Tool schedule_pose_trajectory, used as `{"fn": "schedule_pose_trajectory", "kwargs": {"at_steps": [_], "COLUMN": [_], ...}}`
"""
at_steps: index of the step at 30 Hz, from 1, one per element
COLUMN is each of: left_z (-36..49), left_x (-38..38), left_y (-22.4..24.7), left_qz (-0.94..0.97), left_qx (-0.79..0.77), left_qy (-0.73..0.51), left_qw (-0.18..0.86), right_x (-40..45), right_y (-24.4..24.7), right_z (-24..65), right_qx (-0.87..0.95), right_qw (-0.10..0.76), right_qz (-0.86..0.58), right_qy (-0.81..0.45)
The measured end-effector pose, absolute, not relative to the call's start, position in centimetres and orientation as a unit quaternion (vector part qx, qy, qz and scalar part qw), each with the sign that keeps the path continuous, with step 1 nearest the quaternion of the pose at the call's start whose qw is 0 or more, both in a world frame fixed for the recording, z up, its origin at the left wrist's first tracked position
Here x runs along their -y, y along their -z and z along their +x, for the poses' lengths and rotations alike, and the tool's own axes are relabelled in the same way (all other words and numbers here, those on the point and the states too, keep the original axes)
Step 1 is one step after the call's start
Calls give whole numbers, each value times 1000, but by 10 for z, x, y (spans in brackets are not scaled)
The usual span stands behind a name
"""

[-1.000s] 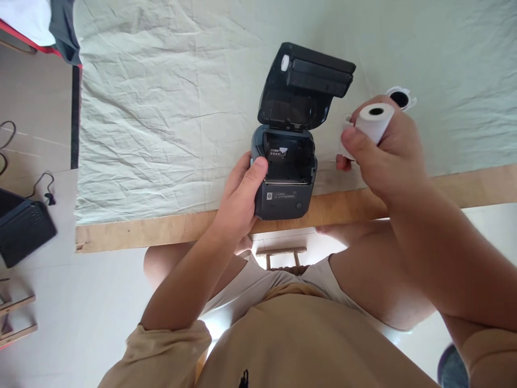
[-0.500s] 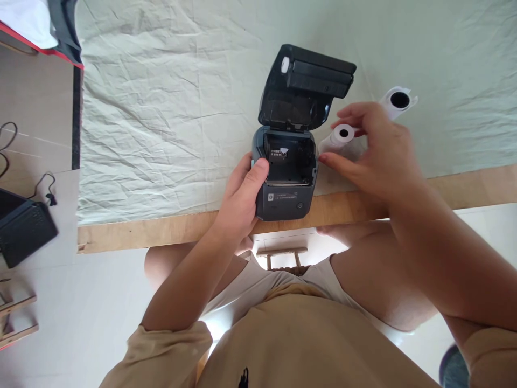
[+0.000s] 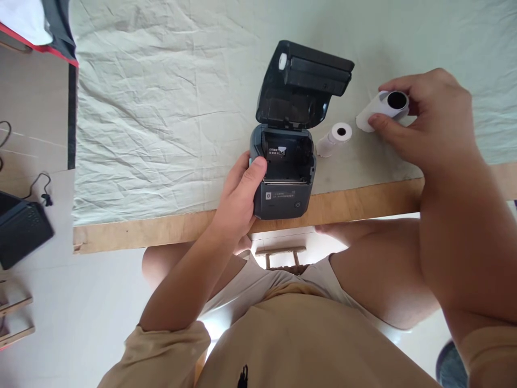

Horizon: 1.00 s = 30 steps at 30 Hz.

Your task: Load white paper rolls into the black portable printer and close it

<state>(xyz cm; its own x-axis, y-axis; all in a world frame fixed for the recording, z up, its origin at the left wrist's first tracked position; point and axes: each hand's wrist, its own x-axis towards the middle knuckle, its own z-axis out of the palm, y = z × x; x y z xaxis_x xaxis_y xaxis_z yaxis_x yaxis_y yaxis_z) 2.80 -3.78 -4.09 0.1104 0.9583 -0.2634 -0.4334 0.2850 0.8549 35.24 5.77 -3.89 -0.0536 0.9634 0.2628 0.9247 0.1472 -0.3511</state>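
Note:
A dark portable label printer [image 3: 285,199] stands at the table's front edge with its lid [image 3: 301,81] flipped up, showing the hollow paper bay. My left hand [image 3: 242,188] grips the printer's left side, thumb on the rim of the bay. Just right of the printer is a small white paper roll [image 3: 334,139] with a narrow core, untouched by either hand. Farther right, my right hand [image 3: 428,116] has thumb and fingers around a larger white paper roll [image 3: 377,112] with a wide dark core. That roll rests on the cloth.
A pale green wrinkled cloth [image 3: 161,108] covers the table, whose wooden front edge [image 3: 141,233] shows. At the far left, a black device [image 3: 24,231] with a cable is beyond the table. A white and dark item with red trim [image 3: 28,24] lies at the upper left corner.
My right hand has let go of the small paper roll, moved right and closed around the larger roll. My left hand still holds the printer in the same place.

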Motion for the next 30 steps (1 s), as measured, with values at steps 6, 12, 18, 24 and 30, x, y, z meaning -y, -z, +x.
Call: {"fn": "schedule_pose_trajectory", "kwargs": {"at_steps": [6, 12, 18, 24, 30], "left_z": [27, 27, 28, 28, 27], "left_x": [39, 38, 37, 37, 38], "left_y": [43, 42, 41, 41, 39], "left_qz": [312, 317, 314, 321, 324], "left_qx": [-424, -424, -428, -429, -435], "left_qy": [-514, -514, -516, -512, -502], "left_qw": [677, 675, 673, 671, 673], "right_x": [-53, -58, -53, -53, -53], "right_y": [33, 38, 31, 26, 31], "right_z": [340, 341, 334, 322, 328], "right_qx": [707, 712, 680, 626, 641], "right_qw": [193, 197, 181, 155, 178], "right_qz": [-674, -671, -706, -757, -734], "right_qy": [-89, -62, -84, -105, -136]}}
